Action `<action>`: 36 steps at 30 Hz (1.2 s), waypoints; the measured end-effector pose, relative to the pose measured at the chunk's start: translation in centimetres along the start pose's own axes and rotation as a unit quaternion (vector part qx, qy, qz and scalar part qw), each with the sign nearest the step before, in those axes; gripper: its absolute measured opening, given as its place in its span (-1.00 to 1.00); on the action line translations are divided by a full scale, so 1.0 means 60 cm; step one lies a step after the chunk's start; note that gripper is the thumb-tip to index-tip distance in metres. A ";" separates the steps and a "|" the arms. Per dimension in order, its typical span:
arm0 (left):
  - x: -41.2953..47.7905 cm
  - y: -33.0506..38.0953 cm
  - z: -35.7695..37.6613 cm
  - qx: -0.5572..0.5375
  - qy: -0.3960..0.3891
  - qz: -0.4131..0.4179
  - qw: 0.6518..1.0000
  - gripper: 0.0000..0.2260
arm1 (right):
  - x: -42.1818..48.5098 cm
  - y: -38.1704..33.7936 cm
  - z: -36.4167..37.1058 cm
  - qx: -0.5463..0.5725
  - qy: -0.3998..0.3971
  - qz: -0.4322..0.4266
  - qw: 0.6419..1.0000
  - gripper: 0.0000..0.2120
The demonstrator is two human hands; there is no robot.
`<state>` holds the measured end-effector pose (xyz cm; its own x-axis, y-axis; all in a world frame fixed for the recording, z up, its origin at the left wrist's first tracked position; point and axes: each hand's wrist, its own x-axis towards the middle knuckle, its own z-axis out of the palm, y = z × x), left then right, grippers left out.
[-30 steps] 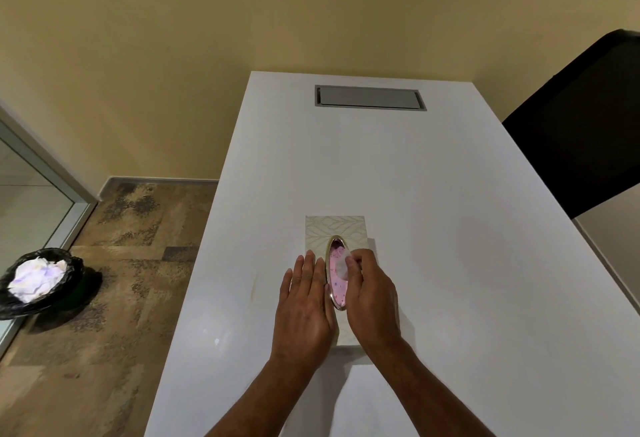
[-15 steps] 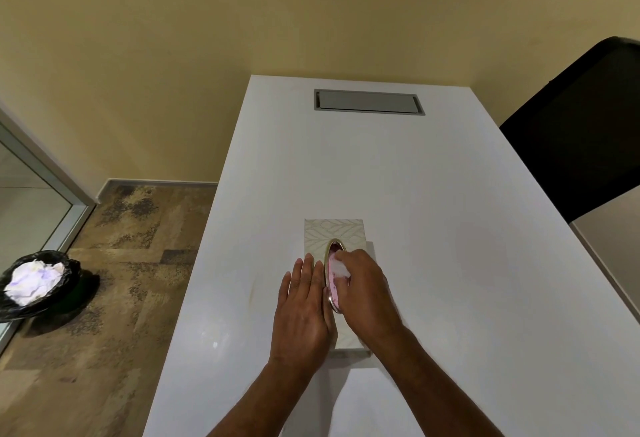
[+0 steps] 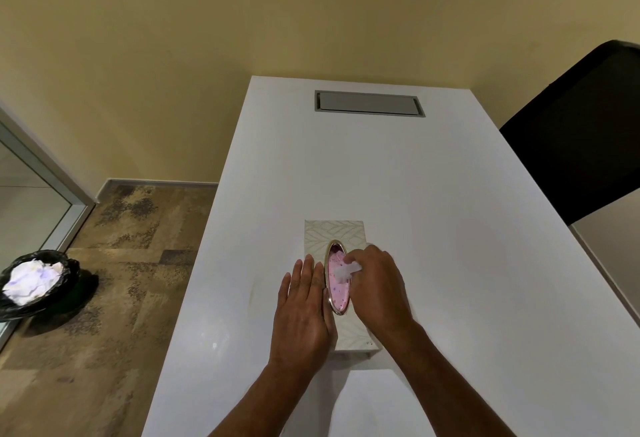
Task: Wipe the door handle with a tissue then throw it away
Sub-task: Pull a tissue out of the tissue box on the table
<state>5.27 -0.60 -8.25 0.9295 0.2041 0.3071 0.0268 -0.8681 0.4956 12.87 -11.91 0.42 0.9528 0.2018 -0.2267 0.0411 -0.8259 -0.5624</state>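
Note:
A cream patterned tissue box (image 3: 332, 232) with a gold-rimmed oval slot lies on the white table (image 3: 450, 228). My left hand (image 3: 303, 308) rests flat on the box's left side, fingers together. My right hand (image 3: 377, 284) pinches a white tissue (image 3: 346, 269) that sticks up out of the pink slot. A black-lined bin (image 3: 34, 284) holding crumpled white tissues stands on the floor at the far left. No door handle is in view.
A grey metal flap (image 3: 369, 101) is set into the table's far end. A black chair back (image 3: 575, 138) stands at the right. A glass panel with a metal frame (image 3: 45, 173) runs along the left, above brown patterned floor.
My right hand has pinched the tissue and drawn a tuft of it up out of the slot. My left hand has stayed flat on the box.

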 end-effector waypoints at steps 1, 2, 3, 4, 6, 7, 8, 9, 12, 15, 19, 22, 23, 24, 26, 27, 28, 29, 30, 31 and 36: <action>0.000 0.001 -0.002 -0.003 -0.006 -0.003 1.000 -0.51 | -0.001 -0.002 -0.003 -0.005 0.025 -0.006 1.000 -0.65; -0.005 0.001 0.004 -0.004 -0.005 -0.009 1.000 -0.51 | -0.003 -0.005 -0.004 0.010 0.063 -0.012 0.998 -0.67; -0.004 0.003 -0.002 -0.008 -0.015 -0.014 1.000 -0.51 | -0.007 -0.009 -0.006 0.026 0.096 -0.022 0.995 -0.70; -0.003 0.002 0.001 -0.005 -0.010 -0.007 1.000 -0.51 | -0.010 -0.012 -0.009 0.042 0.116 -0.026 0.992 -0.72; -0.002 -0.001 0.004 0.002 -0.002 0.001 1.000 -0.50 | -0.012 -0.010 -0.005 0.087 0.147 -0.030 0.985 -0.75; -0.002 -0.001 0.004 0.005 -0.001 0.008 1.000 -0.49 | -0.013 -0.009 -0.003 0.106 0.158 -0.028 0.981 -0.78; -0.002 -0.001 0.006 0.009 0.001 0.011 1.000 -0.49 | -0.014 -0.011 -0.001 0.117 0.170 -0.029 0.978 -0.81; -0.001 0.001 0.005 0.008 -0.006 0.008 1.000 -0.49 | -0.015 -0.013 0.001 0.133 0.183 -0.024 0.974 -0.84; 0.001 0.005 -0.001 0.002 -0.030 -0.013 0.999 -0.49 | -0.019 -0.013 0.004 0.193 0.199 0.017 0.961 -0.86; -0.001 0.004 -0.007 -0.001 -0.040 -0.015 0.999 -0.50 | -0.028 -0.015 0.004 0.260 0.188 0.053 0.946 -0.85; -0.008 0.013 -0.034 -0.084 -0.025 -0.040 0.995 -0.49 | -0.042 -0.018 -0.011 0.342 0.186 0.061 0.919 -0.78; -0.013 0.029 -0.065 -0.133 0.092 -0.080 0.984 -0.56 | -0.054 -0.030 -0.026 0.376 0.176 0.058 0.908 -0.77; -0.014 0.037 -0.076 -0.140 0.129 -0.084 0.978 -0.60 | -0.058 -0.036 -0.029 0.382 0.173 0.057 0.906 -0.79; -0.014 0.046 -0.088 -0.148 0.154 -0.085 0.973 -0.65 | -0.063 -0.043 -0.031 0.386 0.172 0.056 0.905 -0.80; -0.014 0.065 -0.117 -0.170 0.173 -0.100 0.965 -0.72 | -0.075 -0.059 -0.034 0.391 0.171 0.053 0.903 -0.82; -0.013 0.075 -0.135 -0.187 0.172 -0.118 0.960 -0.74 | -0.082 -0.068 -0.035 0.395 0.170 0.050 0.901 -0.83; -0.010 0.085 -0.152 -0.206 0.167 -0.137 0.954 -0.74 | -0.090 -0.078 -0.037 0.399 0.169 0.047 0.900 -0.84; -0.007 0.093 -0.167 -0.227 0.162 -0.156 0.948 -0.75 | -0.097 -0.086 -0.039 0.403 0.168 0.046 0.899 -0.84; -0.005 0.100 -0.182 -0.249 0.157 -0.171 0.940 -0.76 | -0.105 -0.095 -0.041 0.405 0.165 0.044 0.898 -0.84; -0.004 0.106 -0.197 -0.268 0.153 -0.183 0.934 -0.75 | -0.113 -0.105 -0.043 0.406 0.163 0.040 0.898 -0.84; -0.009 0.129 -0.277 -0.325 0.155 -0.215 0.907 -0.68 | -0.161 -0.155 -0.054 0.412 0.140 0.014 0.900 -0.82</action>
<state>-1.14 0.10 8.93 0.7330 0.6667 0.1353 0.0460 -0.2470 0.9679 4.23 -7.88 10.41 0.9933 -0.0482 -0.1052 -0.1109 -0.1352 -0.9846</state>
